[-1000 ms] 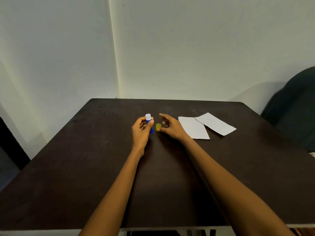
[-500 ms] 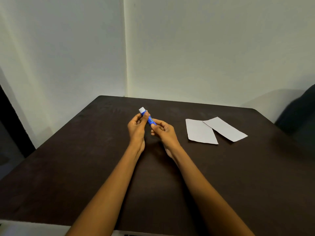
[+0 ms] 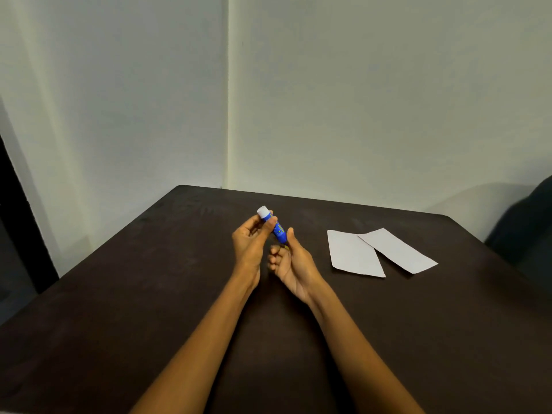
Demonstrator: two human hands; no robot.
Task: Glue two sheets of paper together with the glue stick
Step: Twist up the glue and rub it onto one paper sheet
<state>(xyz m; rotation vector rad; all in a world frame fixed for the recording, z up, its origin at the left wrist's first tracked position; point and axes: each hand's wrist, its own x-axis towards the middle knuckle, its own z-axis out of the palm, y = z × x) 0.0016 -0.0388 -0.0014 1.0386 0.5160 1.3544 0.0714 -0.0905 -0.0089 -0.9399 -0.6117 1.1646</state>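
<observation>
Hands [image 3: 268, 252] hold glue stick [image 3: 276, 228] between them.

A plain indoor room, likely a home or small office: a dark brown surface [image 3: 149, 309] sits pushed into a corner of bare, pale painted walls [image 3: 373, 100], with a dark upholstered seat [image 3: 528, 234] at the far right edge.

My dark brown table [image 3: 149, 294] fills a pale wall [image 3: 358, 100] corner; a dark chair [image 3: 525, 228] sits beside it.
</observation>
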